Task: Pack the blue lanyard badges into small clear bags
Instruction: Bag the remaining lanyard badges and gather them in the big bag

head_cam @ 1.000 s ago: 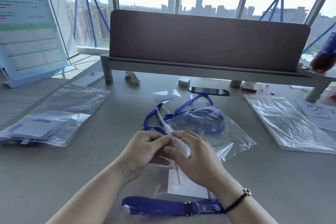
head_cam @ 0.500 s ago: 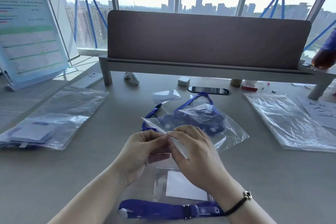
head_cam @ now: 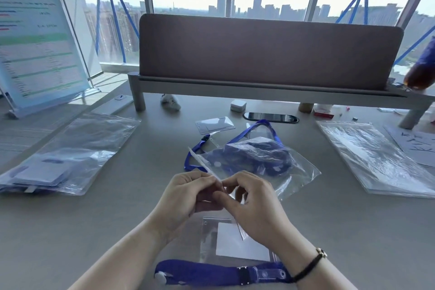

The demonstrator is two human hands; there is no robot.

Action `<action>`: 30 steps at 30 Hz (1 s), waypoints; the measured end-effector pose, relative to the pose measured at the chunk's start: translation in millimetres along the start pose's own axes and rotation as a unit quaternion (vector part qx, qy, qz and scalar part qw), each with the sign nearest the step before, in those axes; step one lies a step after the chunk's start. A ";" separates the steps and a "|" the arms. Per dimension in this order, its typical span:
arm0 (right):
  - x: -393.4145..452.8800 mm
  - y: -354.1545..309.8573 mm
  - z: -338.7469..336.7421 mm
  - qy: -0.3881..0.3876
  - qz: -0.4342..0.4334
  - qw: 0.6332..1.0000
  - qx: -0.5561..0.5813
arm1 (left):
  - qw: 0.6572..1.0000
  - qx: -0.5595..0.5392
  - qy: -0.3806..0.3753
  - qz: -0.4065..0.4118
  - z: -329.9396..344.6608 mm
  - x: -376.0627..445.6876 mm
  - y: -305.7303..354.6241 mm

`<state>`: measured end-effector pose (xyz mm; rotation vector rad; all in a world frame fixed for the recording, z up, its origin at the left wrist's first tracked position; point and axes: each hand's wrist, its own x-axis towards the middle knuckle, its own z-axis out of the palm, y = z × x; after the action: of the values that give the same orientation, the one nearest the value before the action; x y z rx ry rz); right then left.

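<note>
Both hands, the left hand (head_cam: 186,198) and right hand (head_cam: 254,205), pinch the mouth of a small clear bag (head_cam: 207,165) above the table (head_cam: 117,231), seemingly working it open. The near lanyard badge (head_cam: 235,254) lies unpacked below them; more lanyards (head_cam: 256,155) wait beyond, while some appear packed at far left (head_cam: 47,172).

A black phone (head_cam: 270,117) and white box (head_cam: 238,105) lie on the desk (head_cam: 117,214) below a brown divider (head_cam: 268,52); a poster (head_cam: 35,37) stands left
</note>
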<state>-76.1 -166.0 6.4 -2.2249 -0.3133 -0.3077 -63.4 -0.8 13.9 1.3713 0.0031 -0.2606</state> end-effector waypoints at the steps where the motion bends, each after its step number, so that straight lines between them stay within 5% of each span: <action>1: 0.6 -1.0 -0.7 -0.002 0.019 0.999 0.030 | 1.000 0.010 -0.004 0.001 0.6 -0.3 -0.4; 11: 5.8 -5.1 -0.7 -0.025 0.167 0.951 0.259 | 0.997 0.069 -0.011 0.034 0.8 -1.8 -2.4; 16: 0.8 0.8 -4.4 -0.045 0.058 0.994 0.081 | 0.993 0.107 -0.023 0.050 0.0 -3.0 -3.9; 22: 2.1 4.7 -9.1 -0.010 -0.039 0.997 -0.059 | 0.993 0.104 -0.027 0.053 0.4 -1.6 -4.1; 30: 3.3 -9.6 -13.0 0.005 0.093 0.974 0.208 | 0.998 0.029 -0.006 0.063 -1.6 1.9 -5.8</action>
<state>-77.6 -169.9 22.4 -1.8210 -0.1452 -0.1362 -62.5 -0.6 7.6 1.4209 -0.1019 -0.1642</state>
